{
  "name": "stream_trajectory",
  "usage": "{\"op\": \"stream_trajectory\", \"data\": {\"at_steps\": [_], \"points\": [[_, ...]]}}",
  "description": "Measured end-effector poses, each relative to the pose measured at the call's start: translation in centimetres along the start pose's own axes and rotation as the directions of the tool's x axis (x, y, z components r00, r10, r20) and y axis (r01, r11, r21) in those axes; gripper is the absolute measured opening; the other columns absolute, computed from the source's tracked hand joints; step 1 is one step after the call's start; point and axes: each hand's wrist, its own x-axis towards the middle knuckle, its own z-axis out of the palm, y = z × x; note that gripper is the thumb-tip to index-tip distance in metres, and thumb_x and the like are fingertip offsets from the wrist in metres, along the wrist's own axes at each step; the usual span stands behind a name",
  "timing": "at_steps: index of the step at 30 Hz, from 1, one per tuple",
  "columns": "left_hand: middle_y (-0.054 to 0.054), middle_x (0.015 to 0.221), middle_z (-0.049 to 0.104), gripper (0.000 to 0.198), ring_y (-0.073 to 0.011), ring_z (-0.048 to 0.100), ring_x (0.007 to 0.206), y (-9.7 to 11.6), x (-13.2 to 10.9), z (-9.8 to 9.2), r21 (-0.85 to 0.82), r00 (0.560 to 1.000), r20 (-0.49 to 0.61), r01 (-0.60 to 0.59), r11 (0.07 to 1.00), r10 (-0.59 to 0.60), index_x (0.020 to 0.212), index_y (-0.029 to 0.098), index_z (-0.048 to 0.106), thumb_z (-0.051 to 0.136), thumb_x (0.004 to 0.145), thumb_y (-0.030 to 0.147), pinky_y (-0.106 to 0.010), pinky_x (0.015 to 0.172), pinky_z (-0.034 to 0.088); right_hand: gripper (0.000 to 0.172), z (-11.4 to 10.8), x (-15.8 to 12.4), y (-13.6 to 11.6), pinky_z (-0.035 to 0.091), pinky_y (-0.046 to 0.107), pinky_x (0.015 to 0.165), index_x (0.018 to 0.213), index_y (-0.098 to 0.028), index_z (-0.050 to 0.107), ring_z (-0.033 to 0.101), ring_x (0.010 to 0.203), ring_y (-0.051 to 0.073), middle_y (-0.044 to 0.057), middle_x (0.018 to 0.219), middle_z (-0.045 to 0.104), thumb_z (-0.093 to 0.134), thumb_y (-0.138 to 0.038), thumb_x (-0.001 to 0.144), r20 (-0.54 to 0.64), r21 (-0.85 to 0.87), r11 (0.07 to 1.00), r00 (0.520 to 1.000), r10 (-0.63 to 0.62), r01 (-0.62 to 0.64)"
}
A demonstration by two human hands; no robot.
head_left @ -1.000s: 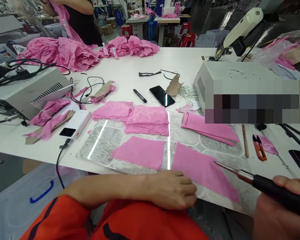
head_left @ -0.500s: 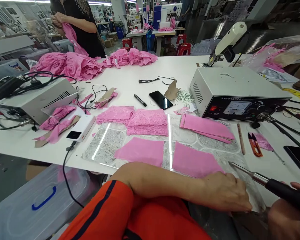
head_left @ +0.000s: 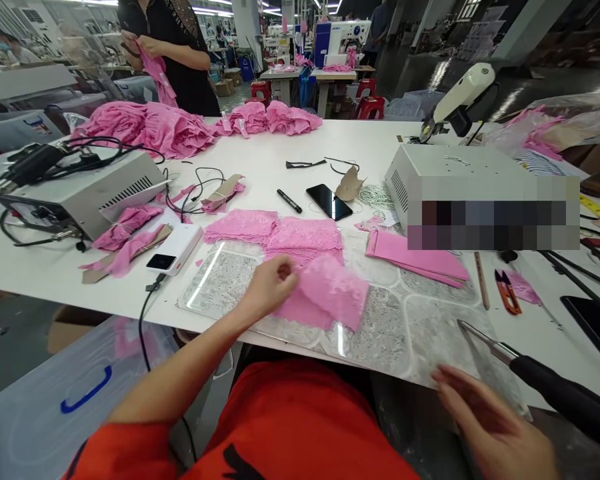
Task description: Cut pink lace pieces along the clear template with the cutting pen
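In the head view, your left hand (head_left: 270, 287) is above the near-middle part of the grey mat (head_left: 380, 347), thumb and fingers closed at the upper left corner of a lace piece (head_left: 337, 290) — it looks pinched there, though the fingers hide the exact grip. Your right hand (head_left: 495, 423) is empty, fingers loosely spread, at the mat's near right corner. Just beside it, the black-handled tool (head_left: 565, 393) points its metal tip over the mat's right part; you aren't gripping it.

The lace piece lies partly over a plain pink piece (head_left: 300, 317) on the mat, which sticks out at the lower left. So, as I judge it, the two are laid together but not lined up, and no join shows. Squaring the edges seems left to do.

More work seems to wait: two lace stacks (head_left: 305, 233) along the mat's far edge and a folded pink stack (head_left: 415, 257) at its far right. Whether any of those is finished, I can't tell. The orange snips (head_left: 509, 292) lie right of the mat, the phone (head_left: 330, 201) and marker (head_left: 289, 201) beyond it — all untouched.
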Motion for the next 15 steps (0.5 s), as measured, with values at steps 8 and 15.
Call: {"op": "stream_trajectory", "data": {"at_steps": [8, 15], "points": [[-0.004, 0.089, 0.067, 0.007, -0.0207, 0.062, 0.084, -5.6, -6.5, -1.8, 0.103, 0.978, -0.186, 0.117, 0.988, -0.096, 0.080, 0.019, 0.057, 0.050, 0.079, 0.022, -0.035, 0.079, 0.049, 0.017, 8.2, 7.0, -9.9, 0.061, 0.031, 0.075, 0.102, -0.023, 0.068, 0.069, 0.086, 0.018, 0.006, 0.093, 0.070, 0.056, -0.022, 0.090, 0.091, 0.026, 0.837, 0.832, -0.547, 0.547], [-0.010, 0.115, 0.065, 0.004, -0.0289, 0.057, 0.110, -7.0, -7.2, -1.6, 0.204, 0.982, -0.180, 0.094, 0.974, -0.057, 0.081, 0.019, 0.057, 0.055, 0.079, 0.017, -0.052, 0.099, 0.040, 0.017, 9.8, 8.5, -9.6, 0.059, 0.032, 0.072, 0.098, -0.022, 0.069, 0.068, 0.084, 0.019, 0.006, 0.092, 0.069, 0.052, -0.021, 0.092, 0.226, -0.055, 0.756, 0.746, -0.627, 0.652]]}}
